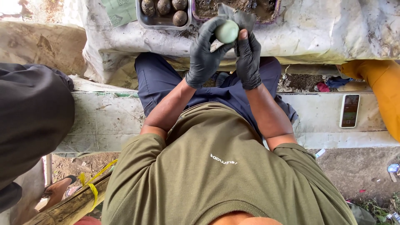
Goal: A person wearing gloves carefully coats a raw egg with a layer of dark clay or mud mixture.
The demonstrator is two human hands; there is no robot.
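Both my hands wear black gloves and are raised in front of me over my lap. My left hand [205, 52] cups a smooth pale green egg [227, 31] with its fingers curled around it. My right hand [248, 58] touches the egg from the right and pinches a grey piece of abrasive sheet [241, 17] against it. Beyond the egg, a metal tray [143, 21] holds several mud-coated eggs [180, 18]. A second tray [276, 9] to its right holds dark mud.
The trays rest on a table covered in dirty white sheeting [325, 37]. A phone [349, 110] lies on the bench at right, next to a person's yellow sleeve [385, 89]. Another person in dark clothing [29, 121] sits at left. A green sheet [118, 10] lies by the tray.
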